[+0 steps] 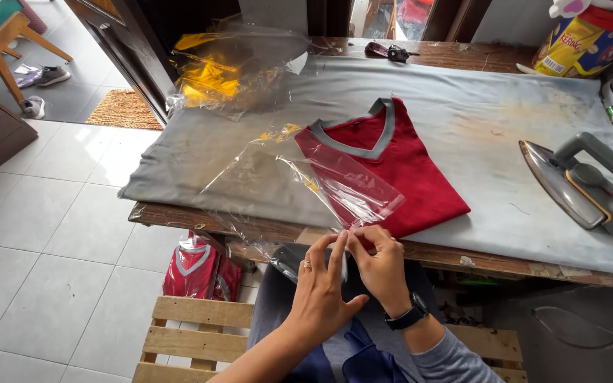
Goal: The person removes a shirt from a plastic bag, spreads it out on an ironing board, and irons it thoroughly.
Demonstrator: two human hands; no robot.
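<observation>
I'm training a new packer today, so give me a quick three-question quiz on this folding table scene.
1. True or false: the iron is resting on the red shirt.
2. What do the left hand and right hand pinch between them? A) a clear plastic bag B) a pair of scissors C) the iron's cord
3. Fill in: the shirt's V-shaped collar is trimmed in ____.

Key
1. False. The iron lies on the grey cloth, to the right of the shirt and apart from it.
2. A. Both hands grip the edge of the clear plastic bag, which lies partly over the shirt.
3. Grey.
</observation>
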